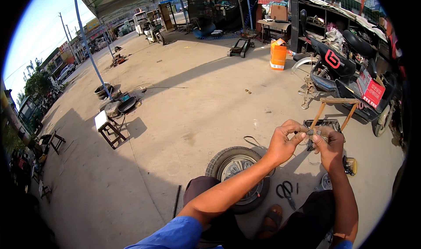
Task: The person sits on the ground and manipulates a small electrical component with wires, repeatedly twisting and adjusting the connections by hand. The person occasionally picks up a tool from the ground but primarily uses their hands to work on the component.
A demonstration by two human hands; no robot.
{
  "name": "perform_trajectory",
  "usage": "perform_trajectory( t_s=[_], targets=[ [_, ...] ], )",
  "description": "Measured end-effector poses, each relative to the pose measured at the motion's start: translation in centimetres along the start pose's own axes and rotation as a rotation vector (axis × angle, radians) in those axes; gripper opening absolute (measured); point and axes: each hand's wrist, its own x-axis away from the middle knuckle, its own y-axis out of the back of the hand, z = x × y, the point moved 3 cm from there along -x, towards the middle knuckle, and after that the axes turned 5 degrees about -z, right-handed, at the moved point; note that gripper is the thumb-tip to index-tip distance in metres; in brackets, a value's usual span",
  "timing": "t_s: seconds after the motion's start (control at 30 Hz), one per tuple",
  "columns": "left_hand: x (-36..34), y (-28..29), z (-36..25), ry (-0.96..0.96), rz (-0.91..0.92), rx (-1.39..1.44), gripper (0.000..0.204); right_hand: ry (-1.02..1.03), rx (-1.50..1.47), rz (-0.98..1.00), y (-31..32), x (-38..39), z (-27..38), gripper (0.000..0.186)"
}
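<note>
My left hand [284,140] and my right hand [330,147] meet at the right of the view, raised above the ground. Both are closed, thumbs and fingers pinching one small greyish piece [311,132] between them. It is too small and too covered by fingers to name. Below my left forearm lies a wheel with a black tyre [214,162] and a silver hub, partly hidden by the arm and my knee. Black-handled scissors [286,193] rest on the ground between the wheel and my right leg, with a short dark rod [297,188] beside them.
Behind my hands stand a wooden stool [339,101] and a black tray [328,124]. A yellow object [350,165] sits right of my right forearm. Farther off are an electric scooter [337,67], an orange box [278,55] and a white-topped stool [102,120]. A dark bar [176,200] lies near my left knee.
</note>
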Motion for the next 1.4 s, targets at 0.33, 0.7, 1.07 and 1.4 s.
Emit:
perform_trajectory(
  t_s=[0.33,0.7,1.07,1.4],
  targets=[
    [0.6,0.4,1.3,0.074,0.012,-0.104,0.006,-0.043,0.115,0.111,-0.3,0.0,0.3,0.032],
    [1.3,-0.8,0.8,0.144,-0.113,0.001,0.005,-0.062,-0.001,0.179,-0.4,0.1,0.1,0.036],
    [0.9,-0.7,-1.0,-0.164,-0.056,-0.216,0.004,-0.087,0.016,0.135,0.2,-0.1,0.5,0.036],
    [1.1,-0.7,-0.3,-0.036,-0.049,-0.089,0.006,-0.048,0.064,0.201,0.4,-0.2,0.2,0.037]
  ],
)
